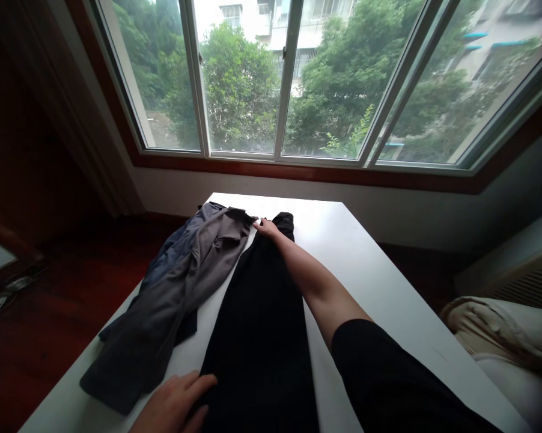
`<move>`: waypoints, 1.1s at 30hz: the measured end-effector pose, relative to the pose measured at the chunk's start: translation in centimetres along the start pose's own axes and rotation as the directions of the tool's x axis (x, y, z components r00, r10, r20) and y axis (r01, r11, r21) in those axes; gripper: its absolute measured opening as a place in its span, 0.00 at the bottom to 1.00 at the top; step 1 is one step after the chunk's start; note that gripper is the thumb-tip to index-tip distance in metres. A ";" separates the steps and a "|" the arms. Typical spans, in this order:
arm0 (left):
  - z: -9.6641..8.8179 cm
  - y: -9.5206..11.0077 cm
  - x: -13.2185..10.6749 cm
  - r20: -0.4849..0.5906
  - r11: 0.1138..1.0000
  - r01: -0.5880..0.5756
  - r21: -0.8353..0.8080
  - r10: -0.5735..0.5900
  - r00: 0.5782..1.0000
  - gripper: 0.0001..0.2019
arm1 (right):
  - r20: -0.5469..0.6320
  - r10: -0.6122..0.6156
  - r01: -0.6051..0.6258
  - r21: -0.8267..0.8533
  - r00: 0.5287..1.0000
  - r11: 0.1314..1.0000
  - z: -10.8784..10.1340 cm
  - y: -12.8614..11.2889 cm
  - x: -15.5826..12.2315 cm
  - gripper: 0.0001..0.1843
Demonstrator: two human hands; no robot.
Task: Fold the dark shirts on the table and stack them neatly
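Note:
A pair of black trousers (262, 325) lies lengthwise on the white table (352, 264), its far end bunched. My right hand (267, 228) reaches to that far end, its fingers closed on the upper left edge of the cloth. Close to me, my left hand (174, 400) rests at the trousers' left edge; its index finger and thumb are apart over the black cloth, and its lower part is cut off by the frame. Left of the black trousers lie grey trousers (199, 264), on top of a blue garment (174, 252).
Beyond the table is a wide window (280, 90) with a wooden sill (307, 173). Beige and white bedding-like cloth (491, 325) is at the right. Cables (5, 294) lie on the dark red floor (73, 282) at left.

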State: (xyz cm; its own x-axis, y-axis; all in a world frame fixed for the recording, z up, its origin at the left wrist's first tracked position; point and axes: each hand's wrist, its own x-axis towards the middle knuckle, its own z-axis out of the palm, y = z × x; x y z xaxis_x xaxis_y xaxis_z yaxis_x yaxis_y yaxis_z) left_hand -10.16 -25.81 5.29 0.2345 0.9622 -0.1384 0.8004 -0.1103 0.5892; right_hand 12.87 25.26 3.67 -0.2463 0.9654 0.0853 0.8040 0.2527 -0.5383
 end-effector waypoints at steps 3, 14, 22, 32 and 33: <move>0.1 0.3 0.2 -0.075 0.996 -0.033 0.083 0.040 0.996 0.24 | 0.000 -0.042 0.042 0.005 0.999 0.999 1.3 0.0 -1.1 0.28; -0.8 2.4 1.0 0.121 0.942 0.115 -0.315 -0.080 0.989 0.14 | -0.252 -0.021 -0.026 -0.182 0.968 0.983 -0.3 4.5 -7.4 0.26; -0.2 1.9 1.4 0.016 0.954 0.130 -0.269 -0.130 0.991 0.24 | -0.324 0.182 -0.265 -0.234 0.928 0.935 -1.0 7.5 -10.7 0.25; 0.1 2.3 1.3 -0.152 0.884 0.001 -0.467 -0.081 0.985 0.14 | -0.319 0.302 -0.299 0.057 0.898 0.952 -4.4 10.0 -8.7 0.18; 0.0 2.3 1.3 -0.176 0.894 -0.012 -0.448 -0.075 0.982 0.14 | -0.312 0.311 -0.304 0.071 0.898 0.950 -4.8 10.3 -8.7 0.18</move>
State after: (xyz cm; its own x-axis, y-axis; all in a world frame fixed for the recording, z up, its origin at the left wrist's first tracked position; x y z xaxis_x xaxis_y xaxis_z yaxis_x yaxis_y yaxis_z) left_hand -7.98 -24.85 6.46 0.0731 0.9965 -0.0405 0.4653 0.0019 0.8851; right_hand 25.91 19.74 1.34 0.1976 0.9652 0.1712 0.8000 -0.0579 -0.5972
